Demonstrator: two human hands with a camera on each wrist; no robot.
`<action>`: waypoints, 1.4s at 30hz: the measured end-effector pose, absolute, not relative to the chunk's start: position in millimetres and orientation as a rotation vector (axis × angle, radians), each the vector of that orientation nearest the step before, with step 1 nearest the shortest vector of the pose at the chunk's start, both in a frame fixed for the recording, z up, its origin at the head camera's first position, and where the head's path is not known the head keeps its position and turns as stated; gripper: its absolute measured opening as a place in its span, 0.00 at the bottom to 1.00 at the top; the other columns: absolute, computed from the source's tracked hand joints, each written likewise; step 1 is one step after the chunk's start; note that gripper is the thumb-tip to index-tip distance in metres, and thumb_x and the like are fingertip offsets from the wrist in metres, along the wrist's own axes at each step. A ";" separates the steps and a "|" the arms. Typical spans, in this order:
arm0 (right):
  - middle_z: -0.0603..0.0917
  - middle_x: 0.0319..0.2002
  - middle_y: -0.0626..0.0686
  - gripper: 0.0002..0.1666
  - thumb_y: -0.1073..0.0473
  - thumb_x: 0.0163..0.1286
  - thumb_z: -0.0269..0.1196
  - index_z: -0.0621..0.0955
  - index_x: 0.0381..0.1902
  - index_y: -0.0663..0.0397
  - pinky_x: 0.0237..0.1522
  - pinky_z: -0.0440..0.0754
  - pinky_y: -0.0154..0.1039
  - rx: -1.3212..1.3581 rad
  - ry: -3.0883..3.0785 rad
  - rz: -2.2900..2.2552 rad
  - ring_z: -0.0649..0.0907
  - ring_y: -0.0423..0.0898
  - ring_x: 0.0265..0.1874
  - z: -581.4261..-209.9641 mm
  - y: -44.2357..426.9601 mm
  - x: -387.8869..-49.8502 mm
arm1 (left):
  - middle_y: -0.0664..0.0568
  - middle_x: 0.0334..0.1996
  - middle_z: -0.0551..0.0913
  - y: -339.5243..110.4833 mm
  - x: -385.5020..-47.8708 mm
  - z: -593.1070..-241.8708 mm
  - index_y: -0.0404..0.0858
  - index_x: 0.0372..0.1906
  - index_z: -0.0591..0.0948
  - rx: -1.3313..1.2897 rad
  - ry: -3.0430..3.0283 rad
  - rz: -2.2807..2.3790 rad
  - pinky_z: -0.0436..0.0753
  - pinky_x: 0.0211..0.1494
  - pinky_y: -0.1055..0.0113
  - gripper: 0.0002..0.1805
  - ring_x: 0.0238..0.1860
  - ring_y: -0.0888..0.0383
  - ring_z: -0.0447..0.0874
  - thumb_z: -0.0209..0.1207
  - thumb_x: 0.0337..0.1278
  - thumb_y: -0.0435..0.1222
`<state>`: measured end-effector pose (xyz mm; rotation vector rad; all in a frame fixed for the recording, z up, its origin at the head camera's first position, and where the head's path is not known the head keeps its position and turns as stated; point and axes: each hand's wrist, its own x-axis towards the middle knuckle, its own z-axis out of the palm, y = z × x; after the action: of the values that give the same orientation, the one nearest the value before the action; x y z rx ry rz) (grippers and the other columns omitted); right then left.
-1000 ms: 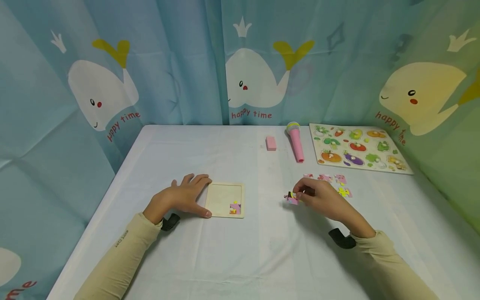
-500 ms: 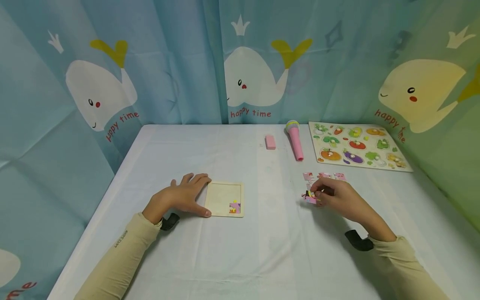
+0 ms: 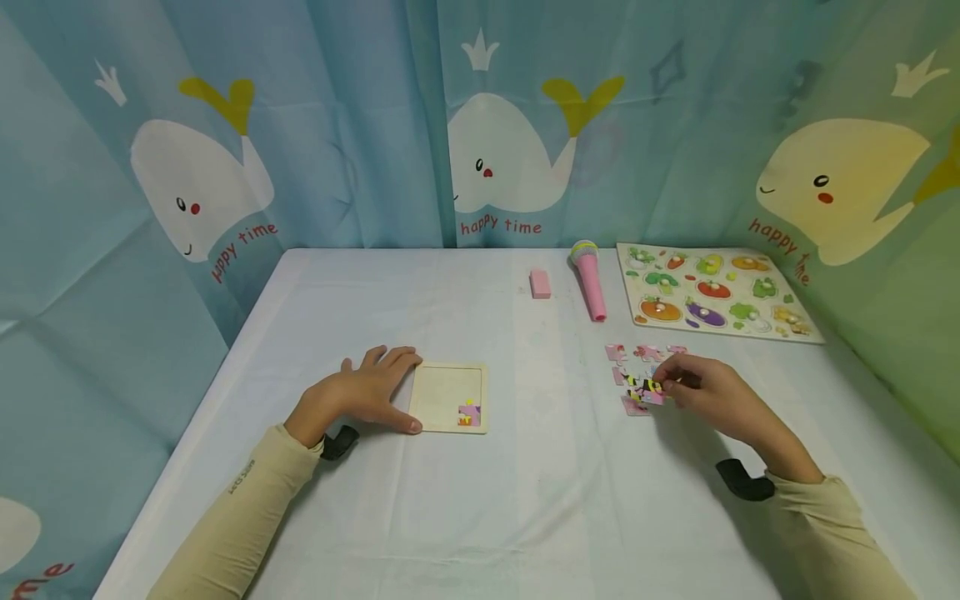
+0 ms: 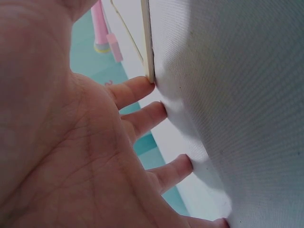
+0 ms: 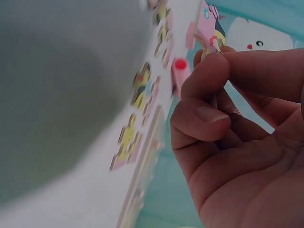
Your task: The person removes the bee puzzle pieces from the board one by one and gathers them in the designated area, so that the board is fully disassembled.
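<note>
In the head view my left hand [image 3: 367, 390] rests with spread fingers at the left side of a square wooden puzzle tray [image 3: 442, 367]. The thumb and a fingertip touch its edge. One pink and yellow puzzle piece [image 3: 469, 414] lies in the tray's near right corner. My right hand [image 3: 708, 396] pinches another puzzle piece [image 5: 207, 23], pink with black and yellow, between thumb and fingers. That hand hovers over several loose puzzle pieces [image 3: 617, 353] on the table. Some of those are hidden behind the held piece and the hand.
Behind the loose pieces lies a vegetable peg board [image 3: 678, 292] at the back right. A pink toy microphone [image 3: 591, 283] and a pink block [image 3: 540, 284] lie left of it. Whale-print curtains [image 3: 360, 125] surround the white-covered table [image 3: 480, 508].
My right hand has carried the pinched puzzle piece rightward, from the left of the loose pieces to above them. The left hand stays at the tray.
</note>
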<state>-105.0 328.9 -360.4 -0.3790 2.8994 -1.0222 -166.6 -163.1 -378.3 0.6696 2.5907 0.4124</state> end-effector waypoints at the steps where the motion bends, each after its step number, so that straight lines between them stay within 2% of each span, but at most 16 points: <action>1: 0.84 0.35 0.51 0.06 0.73 0.76 0.62 0.84 0.46 0.64 0.31 0.79 0.36 -0.373 2.898 -1.015 0.78 0.41 0.29 -361.1 331.4 -105.2 | 0.46 0.85 0.51 -163.1 -166.6 -378.3 0.41 0.85 0.57 0.670 2.590 0.412 0.47 0.72 0.18 0.61 0.83 0.31 0.43 0.75 0.55 0.62; 17: 0.82 0.36 0.51 0.04 0.72 0.73 0.64 0.84 0.42 0.62 0.32 0.76 0.36 -0.260 2.868 -0.872 0.77 0.48 0.36 -372.3 350.9 -107.1 | 0.46 0.85 0.52 -162.7 -166.7 -378.0 0.41 0.85 0.58 0.675 2.591 0.415 0.47 0.72 0.18 0.61 0.83 0.32 0.43 0.75 0.54 0.62; 30: 0.82 0.35 0.50 0.05 0.72 0.72 0.64 0.85 0.39 0.61 0.34 0.75 0.39 -0.285 2.922 -0.743 0.77 0.47 0.34 -378.5 351.3 -112.1 | 0.45 0.85 0.51 -162.7 -166.7 -378.1 0.41 0.85 0.57 0.674 2.585 0.408 0.46 0.72 0.18 0.61 0.83 0.32 0.43 0.74 0.55 0.62; 42: 0.84 0.37 0.52 0.05 0.71 0.71 0.67 0.86 0.43 0.63 0.32 0.76 0.39 -0.330 2.960 -0.793 0.78 0.48 0.35 -367.1 340.1 -113.3 | 0.44 0.85 0.52 -162.0 -165.0 -377.0 0.40 0.84 0.58 0.681 2.589 0.409 0.47 0.71 0.18 0.60 0.83 0.30 0.43 0.75 0.54 0.61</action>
<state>-113.3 340.1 -367.1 -0.3301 2.9597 -0.7931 -165.0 -162.0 -377.0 0.6810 2.5885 0.4091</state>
